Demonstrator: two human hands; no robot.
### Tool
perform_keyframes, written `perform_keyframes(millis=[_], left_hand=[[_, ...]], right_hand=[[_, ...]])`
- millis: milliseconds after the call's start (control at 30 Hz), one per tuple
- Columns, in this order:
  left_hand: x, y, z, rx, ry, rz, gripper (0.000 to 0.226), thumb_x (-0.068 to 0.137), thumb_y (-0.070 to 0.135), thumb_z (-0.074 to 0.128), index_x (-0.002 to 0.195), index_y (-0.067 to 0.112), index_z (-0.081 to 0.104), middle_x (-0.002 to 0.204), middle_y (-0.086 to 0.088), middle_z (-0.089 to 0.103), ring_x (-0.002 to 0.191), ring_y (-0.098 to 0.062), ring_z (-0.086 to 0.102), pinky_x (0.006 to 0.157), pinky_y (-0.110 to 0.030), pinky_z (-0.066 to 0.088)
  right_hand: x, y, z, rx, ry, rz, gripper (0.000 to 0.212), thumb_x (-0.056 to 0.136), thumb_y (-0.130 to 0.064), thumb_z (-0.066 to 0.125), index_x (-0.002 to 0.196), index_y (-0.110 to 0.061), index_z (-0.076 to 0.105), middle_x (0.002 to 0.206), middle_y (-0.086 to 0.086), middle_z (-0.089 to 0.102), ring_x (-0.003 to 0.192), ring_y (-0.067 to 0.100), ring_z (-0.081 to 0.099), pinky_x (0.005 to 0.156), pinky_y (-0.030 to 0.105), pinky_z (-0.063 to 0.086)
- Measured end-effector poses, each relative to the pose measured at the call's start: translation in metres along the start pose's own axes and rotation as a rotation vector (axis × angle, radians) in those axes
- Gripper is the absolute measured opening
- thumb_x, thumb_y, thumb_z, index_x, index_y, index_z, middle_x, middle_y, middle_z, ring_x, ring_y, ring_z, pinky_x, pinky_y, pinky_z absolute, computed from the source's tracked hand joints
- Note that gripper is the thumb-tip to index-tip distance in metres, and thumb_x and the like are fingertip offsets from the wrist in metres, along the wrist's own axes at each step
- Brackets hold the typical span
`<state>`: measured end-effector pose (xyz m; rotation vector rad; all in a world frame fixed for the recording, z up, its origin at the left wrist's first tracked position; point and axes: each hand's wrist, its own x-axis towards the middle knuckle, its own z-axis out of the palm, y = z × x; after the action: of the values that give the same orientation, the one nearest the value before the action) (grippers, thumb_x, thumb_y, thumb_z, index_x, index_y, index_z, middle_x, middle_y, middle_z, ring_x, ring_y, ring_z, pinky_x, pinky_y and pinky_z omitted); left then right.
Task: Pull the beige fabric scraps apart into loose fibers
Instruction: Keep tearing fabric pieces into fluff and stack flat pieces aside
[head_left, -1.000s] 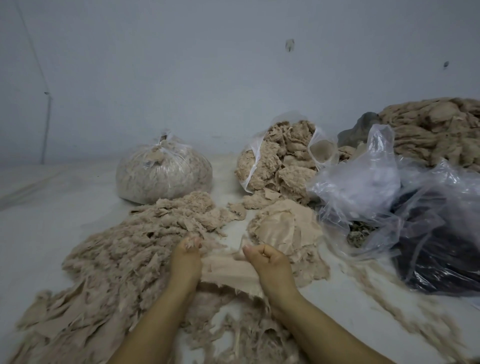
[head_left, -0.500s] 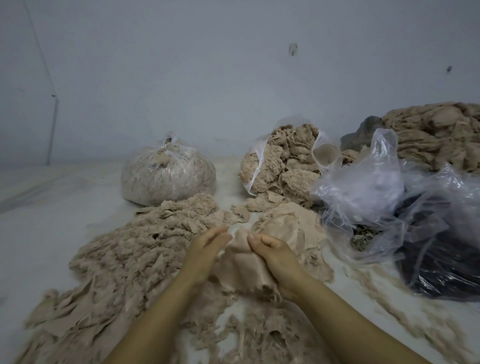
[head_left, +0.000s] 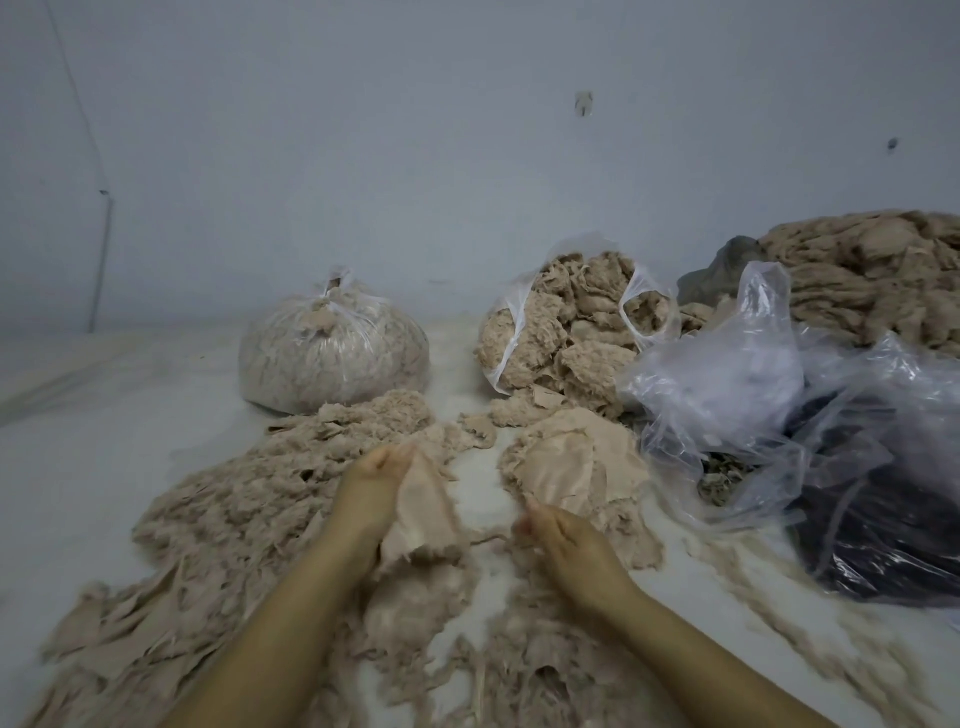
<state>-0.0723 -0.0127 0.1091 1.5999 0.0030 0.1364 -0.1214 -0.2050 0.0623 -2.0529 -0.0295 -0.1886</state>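
Holding beige fabric scrap (head_left: 423, 512) in left hand (head_left: 371, 486), fingers curled round it; right hand (head_left: 563, 543) pinching torn fibers (head_left: 493, 535).

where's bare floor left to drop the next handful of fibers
Bare pale floor lies left of the shredded beige fiber heap and tied clear bag. A narrow strip runs between both hands. The right is crowded with crumpled plastic bags.

Beige scrap (head_left: 423, 512) between hands (head_left: 371, 486)

Right hand (head_left: 563, 545) grip blurred; dark bag (head_left: 893, 519) cut off at right edge.
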Motion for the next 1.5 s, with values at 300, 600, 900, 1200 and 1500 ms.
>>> perform_keyframes(millis=[300,600,900,1200,1500], left_hand=[[-0.021,-0.020,0.037,-0.352,-0.195,-0.099,0.020,0.097,0.019,0.049,0.086,0.007,0.060,0.073,-0.009,0.069,0.067,-0.018,0.066,0.058,-0.031,0.054],[-0.013,-0.027,0.022,-0.212,0.056,-0.077,0.034,0.094,0.040,0.050,0.078,0.013,0.062,0.066,-0.002,0.060,0.059,-0.017,0.056,0.055,-0.029,0.044],[-0.010,-0.028,0.040,0.058,-0.203,0.089,0.027,0.094,0.021,0.056,0.077,-0.001,0.057,0.070,-0.011,0.045,0.067,-0.020,0.040,0.063,-0.032,0.033],[0.037,-0.033,0.054,0.239,-0.130,0.102,0.010,0.093,0.019,0.058,0.084,0.016,0.062,0.070,0.000,0.054,0.055,-0.013,0.047,0.047,-0.016,0.040],[0.087,-0.039,0.123,0.696,-0.336,0.303,0.020,0.088,0.013,0.061,0.069,0.010,0.059,0.072,-0.005,0.053,0.068,-0.015,0.048,0.060,-0.023,0.032]], right_hand=[[0.004,-0.027,0.032,0.944,-0.028,0.322,0.035,0.087,-0.027,0.067,0.107,0.002,0.065,0.097,0.022,0.072,0.091,0.037,0.069,0.080,0.044,0.057],[0.014,-0.025,0.016,0.671,0.186,0.154,0.022,0.082,-0.024,0.074,0.098,-0.023,0.059,0.097,0.007,0.068,0.080,0.019,0.068,0.070,0.034,0.056],[0.015,-0.018,0.005,0.506,-0.010,0.128,0.025,0.085,-0.017,0.071,0.104,-0.013,0.056,0.070,0.002,0.063,0.052,0.005,0.060,0.047,0.018,0.046],[0.054,-0.005,-0.045,0.430,0.294,0.062,0.009,0.085,-0.016,0.070,0.077,-0.013,0.066,0.067,-0.006,0.065,0.062,0.006,0.056,0.055,0.014,0.044],[0.113,-0.011,-0.087,0.516,0.481,-0.014,0.010,0.093,-0.014,0.060,0.089,-0.023,0.063,0.087,0.004,0.068,0.078,0.016,0.063,0.072,0.034,0.053]])
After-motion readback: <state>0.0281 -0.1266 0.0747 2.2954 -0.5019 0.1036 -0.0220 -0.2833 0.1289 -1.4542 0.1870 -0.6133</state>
